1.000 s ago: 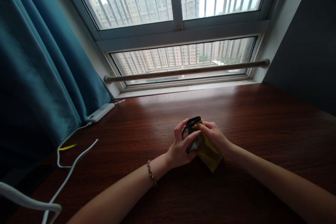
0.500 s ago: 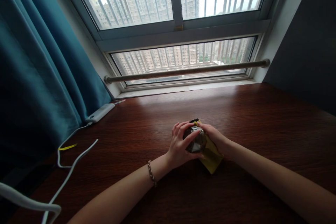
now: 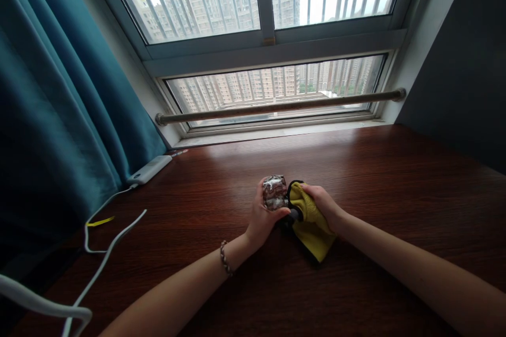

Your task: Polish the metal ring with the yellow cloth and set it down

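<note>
My left hand (image 3: 259, 222) is closed on a pair of black-framed glasses (image 3: 275, 192), held just above the dark wooden table (image 3: 395, 184); one lens faces up and reflects the window. My right hand (image 3: 326, 205) is closed on a yellow cloth (image 3: 312, 225) and presses it round the other lens and the black frame. The cloth's lower corner hangs down to the table. A beaded bracelet (image 3: 225, 259) is on my left wrist. Both hands touch at the glasses in the middle of the view.
A white power bank (image 3: 149, 169) lies at the table's back left, with white cables (image 3: 110, 245) trailing toward the front left. A teal curtain (image 3: 59, 105) hangs on the left. A metal rail (image 3: 276, 108) runs along the window behind the table; a dark wall stands on the right.
The glasses have been turned in my left hand, so one lens now faces up. My right hand has shifted the cloth onto the other lens.
</note>
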Demonstrator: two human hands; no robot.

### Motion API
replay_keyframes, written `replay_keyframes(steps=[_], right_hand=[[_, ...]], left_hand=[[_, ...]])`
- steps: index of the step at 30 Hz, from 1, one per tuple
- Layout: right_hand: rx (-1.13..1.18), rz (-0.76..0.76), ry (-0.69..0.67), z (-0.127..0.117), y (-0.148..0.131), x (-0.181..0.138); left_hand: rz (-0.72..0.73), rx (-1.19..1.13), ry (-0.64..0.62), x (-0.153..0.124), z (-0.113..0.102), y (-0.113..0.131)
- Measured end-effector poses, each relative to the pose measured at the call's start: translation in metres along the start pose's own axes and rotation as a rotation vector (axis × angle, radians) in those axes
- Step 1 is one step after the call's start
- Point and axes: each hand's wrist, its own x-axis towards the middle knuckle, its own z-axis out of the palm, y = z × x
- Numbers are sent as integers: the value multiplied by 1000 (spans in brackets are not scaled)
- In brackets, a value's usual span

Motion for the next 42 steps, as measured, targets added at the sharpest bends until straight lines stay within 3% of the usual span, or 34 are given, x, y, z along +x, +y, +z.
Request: replay_keyframes(steps=[4,6,8,11,13,18,21,31,38,42], right_hand=[[142,-284,369,-3,1,5],[137,-411,457,-3,2,4],[31,-513,407,-2,6,0],[-349,-744,129,1,11,-9],[-544,-866,12,2,13,-13],[-616,-840,36,2,18,-14],[-703,-872,-46,3,22,-16],[-776,-916,-1,7,25,-19],[-1344,-1305,-274,5,30,-22],[-1469,-1292,-133,5,29,-20]], left_hand=[[-81,-101,37,8,-4,-5],[-92,-118,32,8,-4,-3],[-107,-115,15,8,-3,1],[-153,-110,21,6,1,6],[-189,-147,55,6,3,6],[-283,-271,149,15,-1,0],[-325,-301,135,19,-5,1],[-374,-483,153,14,0,7],[-461,-617,183,18,-3,-1],[-579,-663,167,19,-6,-3]])
